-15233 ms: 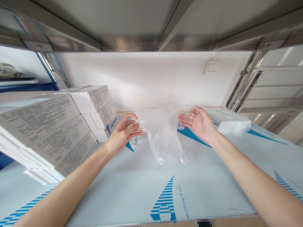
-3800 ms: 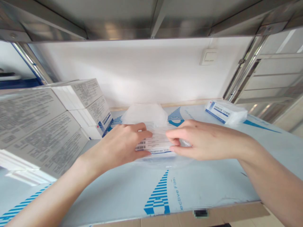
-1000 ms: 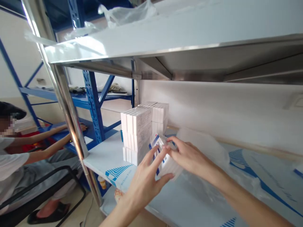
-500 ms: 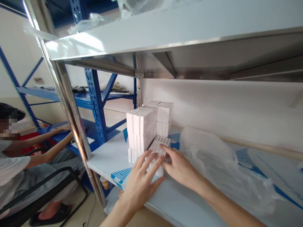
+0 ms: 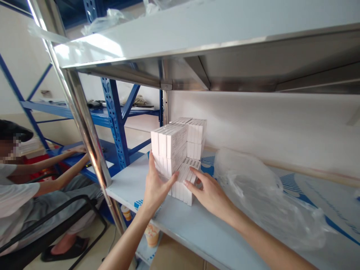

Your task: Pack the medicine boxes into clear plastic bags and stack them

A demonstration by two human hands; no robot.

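Note:
Small white boxes (image 5: 161, 144) with printed labels stand pressed together in a stepped block on the shelf, taller at the back and left. My left hand (image 5: 156, 187) cups the front left corner of the stack, thumb stretched to the right and fingers apart along the left side, partly hidden. At the lower front row of boxes (image 5: 182, 191), my right hand (image 5: 208, 191) rests its outstretched index finger and thumb on the top and right edge. Its remaining fingers are curled loosely and partly hidden.
A crumpled clear plastic bag (image 5: 253, 191) lies right of the boxes on the grey shelf (image 5: 202, 232). An upper metal shelf (image 5: 197, 33) hangs above, with a chrome post (image 5: 84, 120) at left. A person (image 5: 42, 183) sits beyond it. Below are a paper cup (image 5: 152, 234) and cardboard (image 5: 177, 255).
My left hand has moved from the front of the lower boxes up and left to the stack's corner. The right hand stays at the lower row, its fingers slightly shifted.

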